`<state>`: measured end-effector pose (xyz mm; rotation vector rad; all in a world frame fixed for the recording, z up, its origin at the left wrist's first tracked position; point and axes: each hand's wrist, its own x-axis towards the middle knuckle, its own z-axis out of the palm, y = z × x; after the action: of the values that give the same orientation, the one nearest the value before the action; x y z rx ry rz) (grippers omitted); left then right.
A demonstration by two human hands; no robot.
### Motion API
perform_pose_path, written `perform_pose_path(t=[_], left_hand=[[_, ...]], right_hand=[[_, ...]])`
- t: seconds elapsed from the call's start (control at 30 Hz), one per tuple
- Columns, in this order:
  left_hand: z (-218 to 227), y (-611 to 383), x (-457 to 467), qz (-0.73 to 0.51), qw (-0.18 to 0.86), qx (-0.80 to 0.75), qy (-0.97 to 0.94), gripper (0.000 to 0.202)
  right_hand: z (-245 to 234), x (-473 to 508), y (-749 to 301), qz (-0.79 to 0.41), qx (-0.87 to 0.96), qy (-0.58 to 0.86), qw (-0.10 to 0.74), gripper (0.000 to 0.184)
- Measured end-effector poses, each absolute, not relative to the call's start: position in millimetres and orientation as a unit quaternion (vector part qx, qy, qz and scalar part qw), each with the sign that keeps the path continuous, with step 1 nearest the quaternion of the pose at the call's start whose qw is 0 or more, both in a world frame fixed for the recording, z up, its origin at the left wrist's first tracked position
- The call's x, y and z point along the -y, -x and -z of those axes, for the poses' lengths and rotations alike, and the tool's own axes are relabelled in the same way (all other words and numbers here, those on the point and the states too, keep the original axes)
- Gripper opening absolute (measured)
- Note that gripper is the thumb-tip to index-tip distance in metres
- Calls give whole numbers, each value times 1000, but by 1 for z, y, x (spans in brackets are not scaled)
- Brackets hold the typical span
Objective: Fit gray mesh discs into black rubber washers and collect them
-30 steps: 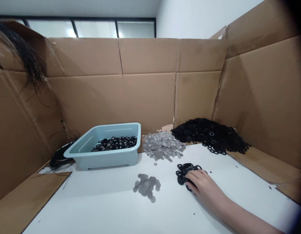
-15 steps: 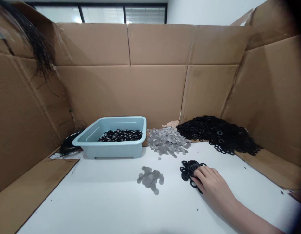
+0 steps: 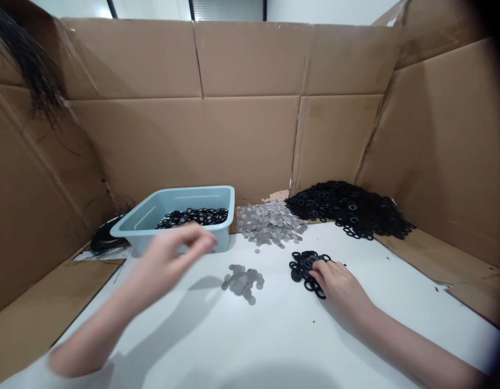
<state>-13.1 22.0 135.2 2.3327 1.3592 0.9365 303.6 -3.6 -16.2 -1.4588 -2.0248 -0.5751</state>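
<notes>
The tub (image 3: 193,198) stood part-filled, discs (image 3: 242,281) and rings (image 3: 301,265) loose outside — blurred left hand (image 3: 164,262) seemingly pressed together, right hand (image 3: 341,283) on rings, grip I couldn't tell.

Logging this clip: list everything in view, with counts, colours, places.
Tub: one, light blue, back left
Rings: many, black, in tub
Large disc pile: one, grey, right of tub
Small disc pile: one, grey, mid-table
Large ring pile: one, black, back right
Small ring pile: one, black, nearer right
Strand bundles: two, black, left side
Cardboard walls: three, brown, back and sides
Table: one, white, below
Window panes: three, whitish, top
Wall: one, white, top right
Left hand: one, blurred, before tub
Right hand: one, at small ring pile
</notes>
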Motion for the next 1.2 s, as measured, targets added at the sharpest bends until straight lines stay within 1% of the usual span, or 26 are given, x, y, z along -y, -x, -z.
perform_pose_path(t=[0.1, 0.2, 0.27, 0.43, 0.53, 0.63, 0.8, 1.0, 1.1, 1.2], left_hand=[[-87, 8, -32, -219, 202, -496, -816, 28], [-42, 3, -40, -199, 195, -518, -809, 29], [-25, -1, -42, -192, 177, -513, -818, 28], [-16, -15, -41, -188, 143, -495, -836, 25], [-14, -22, -41, -200, 128, -481, -844, 22], [-12, -24, -40, -196, 113, -472, -852, 21], [-10, -22, -39, -198, 88, -467, -857, 23], [-9, -20, -38, -221, 88, -466, -852, 21], [-10, -19, -38, -261, 119, -479, -830, 16], [-10, -19, -40, -310, 200, -509, -778, 13]], right_hand=[[7, 5, -300, 105, 744, 583, 308, 18], [-7, 4, -290, -13, 727, 603, 328, 13], [-16, 2, -280, -73, 725, 596, 338, 12], [-32, -10, -241, -232, 721, 520, 396, 17], [-33, -19, -217, -341, 670, 486, 446, 12], [-25, -25, -201, -429, 602, 463, 489, 14], [-4, -27, -196, -483, 541, 454, 517, 20], [-2, -26, -201, -463, 540, 485, 509, 20], [-4, -26, -201, -458, 540, 490, 508, 21], [-5, -26, -201, -464, 538, 489, 506, 21]])
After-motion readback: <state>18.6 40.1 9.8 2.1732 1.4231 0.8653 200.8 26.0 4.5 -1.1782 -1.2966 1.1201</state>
